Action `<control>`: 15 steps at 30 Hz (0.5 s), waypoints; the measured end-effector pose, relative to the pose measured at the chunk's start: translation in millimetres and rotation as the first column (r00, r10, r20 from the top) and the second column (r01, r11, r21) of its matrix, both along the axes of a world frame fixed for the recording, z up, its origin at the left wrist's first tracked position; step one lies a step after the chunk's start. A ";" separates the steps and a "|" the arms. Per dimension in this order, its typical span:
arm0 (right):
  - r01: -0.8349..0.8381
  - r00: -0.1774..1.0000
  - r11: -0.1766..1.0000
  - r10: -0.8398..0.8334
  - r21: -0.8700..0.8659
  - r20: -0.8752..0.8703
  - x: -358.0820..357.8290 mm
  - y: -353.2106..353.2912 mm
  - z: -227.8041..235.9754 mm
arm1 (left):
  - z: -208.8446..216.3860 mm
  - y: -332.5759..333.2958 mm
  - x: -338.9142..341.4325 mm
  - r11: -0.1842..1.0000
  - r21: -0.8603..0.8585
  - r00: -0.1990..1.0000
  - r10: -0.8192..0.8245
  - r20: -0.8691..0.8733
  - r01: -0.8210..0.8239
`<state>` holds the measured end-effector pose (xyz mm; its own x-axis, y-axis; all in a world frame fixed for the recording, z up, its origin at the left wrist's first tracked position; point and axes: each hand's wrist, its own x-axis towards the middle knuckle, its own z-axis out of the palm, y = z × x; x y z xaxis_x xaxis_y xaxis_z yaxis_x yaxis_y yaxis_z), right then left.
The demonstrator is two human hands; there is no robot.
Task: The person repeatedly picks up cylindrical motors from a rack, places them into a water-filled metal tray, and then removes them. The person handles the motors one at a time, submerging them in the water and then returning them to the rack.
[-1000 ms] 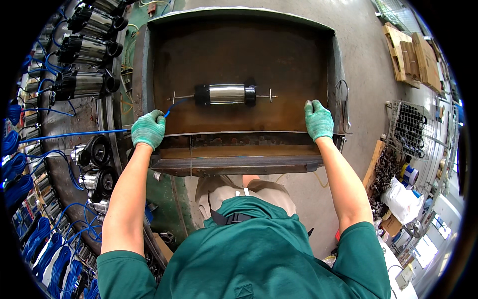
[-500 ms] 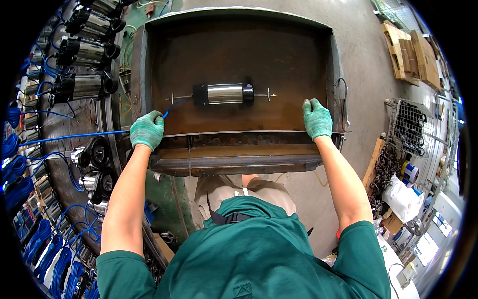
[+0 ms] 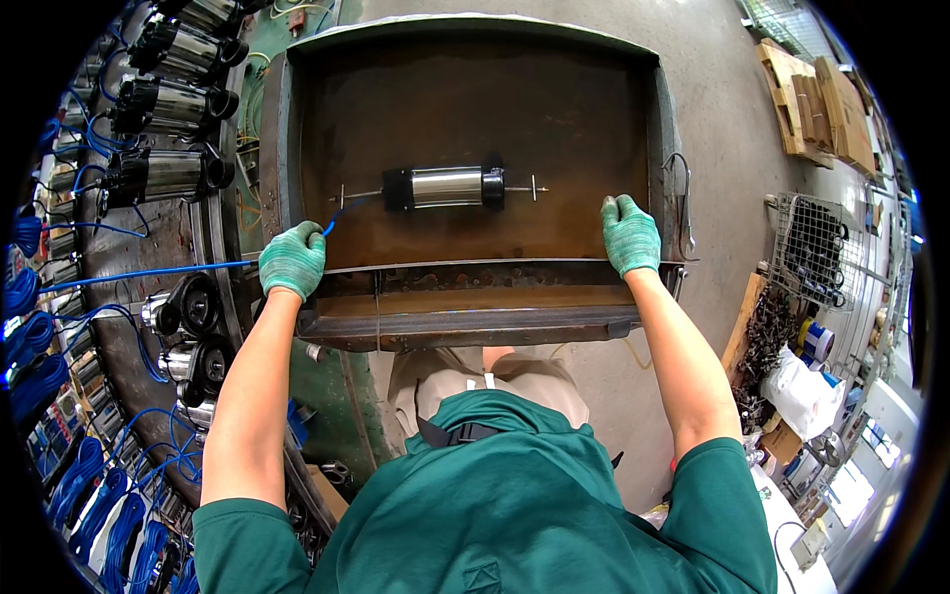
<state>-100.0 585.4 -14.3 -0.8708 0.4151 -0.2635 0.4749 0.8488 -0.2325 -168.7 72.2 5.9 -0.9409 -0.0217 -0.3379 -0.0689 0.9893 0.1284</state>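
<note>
From the head camera: flat brown cardboard pieces [image 3: 807, 94] lie stacked at the upper right. A rusty steel tray [image 3: 475, 297] holds a shiny metal cylinder [image 3: 445, 186] with black end caps, centred between and beyond the hands. The left hand [image 3: 293, 259] and right hand [image 3: 629, 234], in green knit gloves, grip the tray's near rim.

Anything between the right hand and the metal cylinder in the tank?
Head view: nothing solid. Between the right hand on the tank's front edge and the cylinder is only bare brown tank interior, bar the thin rod at the cylinder's end.
</note>
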 end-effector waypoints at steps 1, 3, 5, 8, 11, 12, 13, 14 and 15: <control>0.002 1.000 1.000 -0.002 0.000 0.006 -0.2 -0.3 1.0 | 0.3 0.3 0.1 1.000 0.002 1.000 -0.003 -0.003 0.003; 0.004 1.000 1.000 -0.004 0.000 0.017 -0.9 -1.4 3.1 | 0.7 0.5 0.6 1.000 0.005 1.000 -0.007 -0.010 0.008; 0.004 1.000 1.000 -0.004 -0.005 0.017 -1.0 -2.4 4.2 | 0.4 0.3 1.1 1.000 0.005 1.000 -0.002 -0.009 0.002; 0.001 1.000 1.000 -0.001 -0.007 0.012 -0.8 -1.5 2.9 | -0.7 -0.4 0.9 1.000 0.008 1.000 -0.005 -0.016 0.005; 0.005 1.000 1.000 -0.005 -0.003 0.017 -0.4 -1.8 4.4 | -0.8 -0.4 0.5 1.000 0.011 1.000 -0.009 -0.016 0.009; 0.007 1.000 1.000 -0.007 -0.003 0.020 -0.6 -2.3 4.8 | -0.5 -0.5 0.5 1.000 0.011 1.000 -0.008 -0.015 0.008; 0.004 1.000 1.000 -0.004 -0.003 0.014 -0.6 -2.5 5.0 | -0.4 -0.4 0.6 1.000 0.012 1.000 -0.009 -0.017 0.009; 0.002 1.000 1.000 -0.002 -0.002 0.009 -0.5 -2.6 5.2 | -0.4 -0.2 0.7 1.000 0.013 1.000 -0.010 -0.019 0.010; 0.000 1.000 1.000 0.000 -0.002 0.003 -0.4 -2.8 5.2 | -0.4 -0.2 0.9 1.000 0.013 1.000 -0.011 -0.021 0.011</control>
<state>-100.4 582.6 -9.1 -0.8700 0.4145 -0.2670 0.4755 0.8484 -0.2327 -167.8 71.9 5.5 -0.9480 -0.0066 -0.3181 -0.0548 0.9882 0.1429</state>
